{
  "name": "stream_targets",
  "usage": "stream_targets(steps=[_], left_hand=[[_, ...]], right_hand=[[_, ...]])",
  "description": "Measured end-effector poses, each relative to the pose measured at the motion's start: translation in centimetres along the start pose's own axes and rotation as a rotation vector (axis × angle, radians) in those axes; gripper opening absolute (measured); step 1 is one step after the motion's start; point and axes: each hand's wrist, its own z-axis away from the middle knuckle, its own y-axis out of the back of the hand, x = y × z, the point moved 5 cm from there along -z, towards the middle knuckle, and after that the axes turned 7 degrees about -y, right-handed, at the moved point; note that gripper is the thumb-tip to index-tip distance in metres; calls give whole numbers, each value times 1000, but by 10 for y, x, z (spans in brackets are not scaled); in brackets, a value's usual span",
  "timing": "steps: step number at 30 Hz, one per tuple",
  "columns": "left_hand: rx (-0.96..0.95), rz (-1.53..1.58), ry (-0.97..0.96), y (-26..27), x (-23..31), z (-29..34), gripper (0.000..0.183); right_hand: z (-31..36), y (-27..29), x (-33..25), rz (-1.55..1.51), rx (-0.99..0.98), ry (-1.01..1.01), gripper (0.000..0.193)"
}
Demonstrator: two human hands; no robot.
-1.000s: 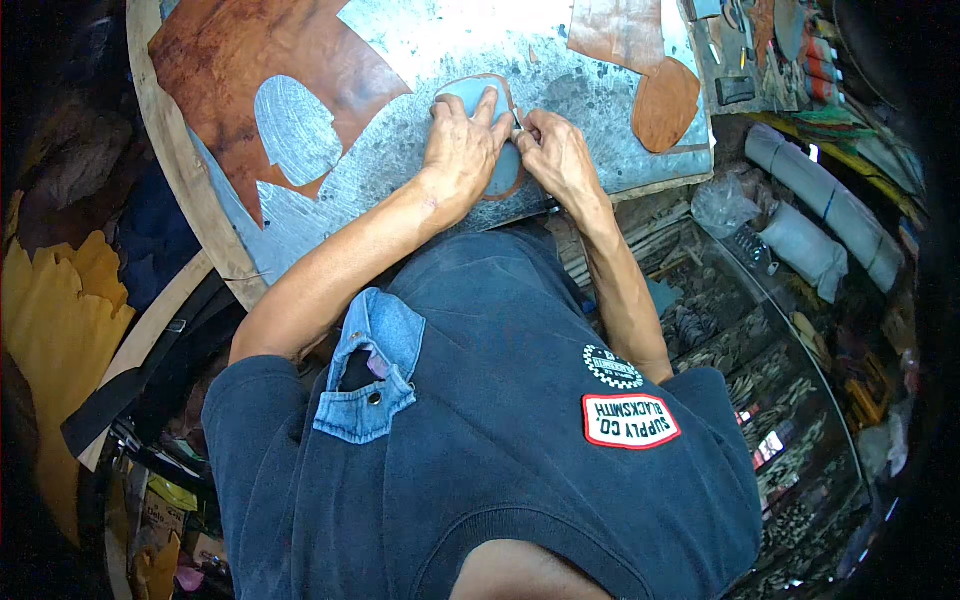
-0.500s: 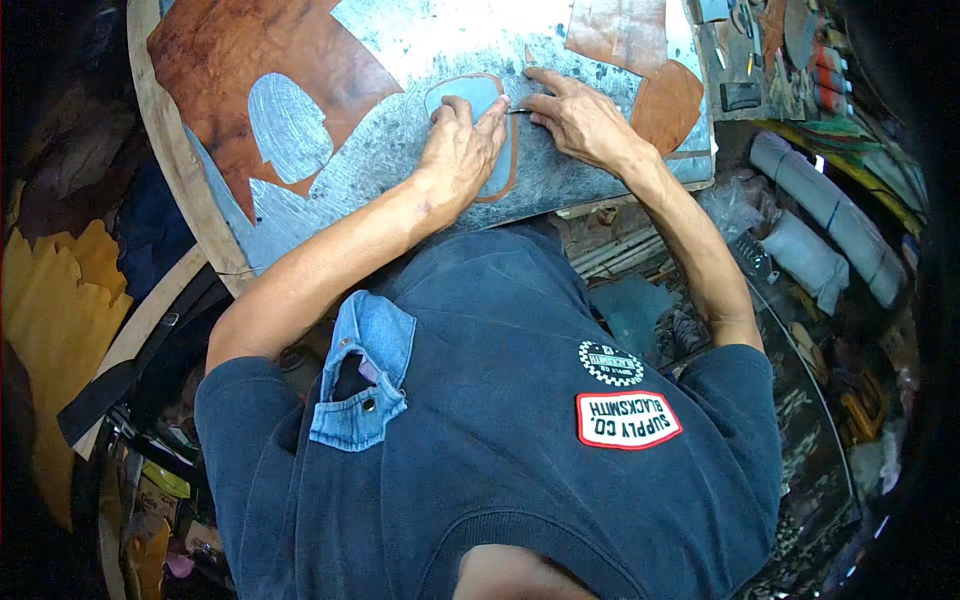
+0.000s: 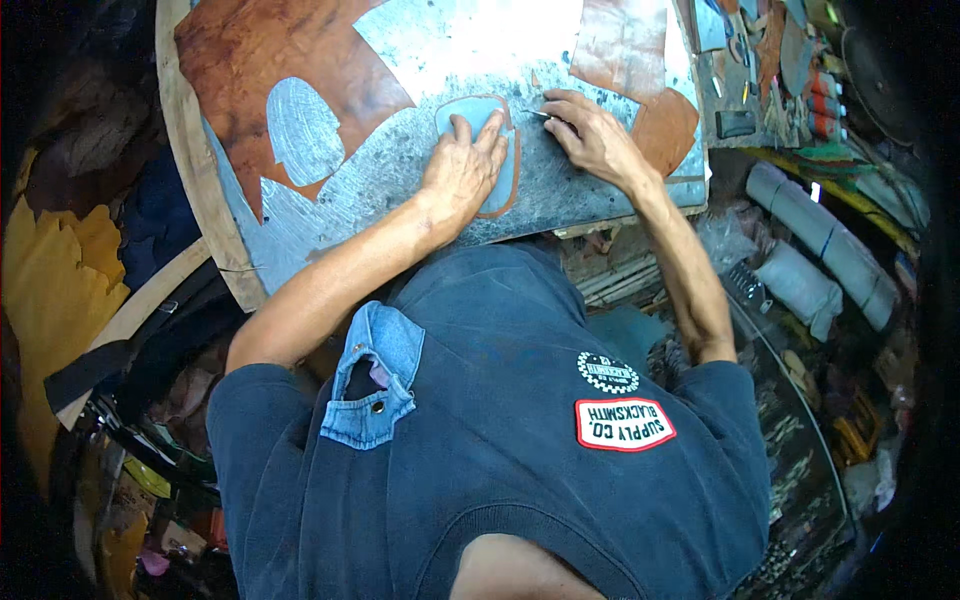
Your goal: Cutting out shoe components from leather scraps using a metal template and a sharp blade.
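Note:
A rounded blue-grey template [image 3: 468, 113] lies on a piece of brown leather [image 3: 516, 165], whose edge shows as a narrow border around it. My left hand [image 3: 466, 168] rests on the template with its fingers spread and pressing down. To the right, apart from the leather, my right hand [image 3: 590, 140] is closed around a small thin metal blade [image 3: 540, 114]. Its pointed tip faces left, toward the leather, and my fingers hide the rest of it.
Beneath the work is a scuffed metal-topped table [image 3: 400, 190] with a wooden rim [image 3: 195, 150]. A large brown hide [image 3: 290, 45] bearing a scratched pale oval [image 3: 305, 130] lies at left. Leather offcuts [image 3: 665, 130] lie at right, beside a cluttered side bench [image 3: 745, 90].
My right hand has moved the blade away from the leather's edge, to the right. My left hand stays on the template. The whole view has shifted slightly.

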Motion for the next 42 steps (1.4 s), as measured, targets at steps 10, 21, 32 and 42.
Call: stream_targets(steps=[10,21,32,42], left_hand=[[147,202,62,-6,-2,12,57],[201,172,-7,-7,-3,8,51],[466,370,-370,-15,-57,-16,17],[429,388,-764,-7,-82,-36,31]], right_hand=[[-18,-45,-44,23,309,-335,32],[-11,-15,-31,-4,574,-417,21],[256,-67,-34,-71,-266,-1035,33],[139,-67,-132,-127,133,-414,34]])
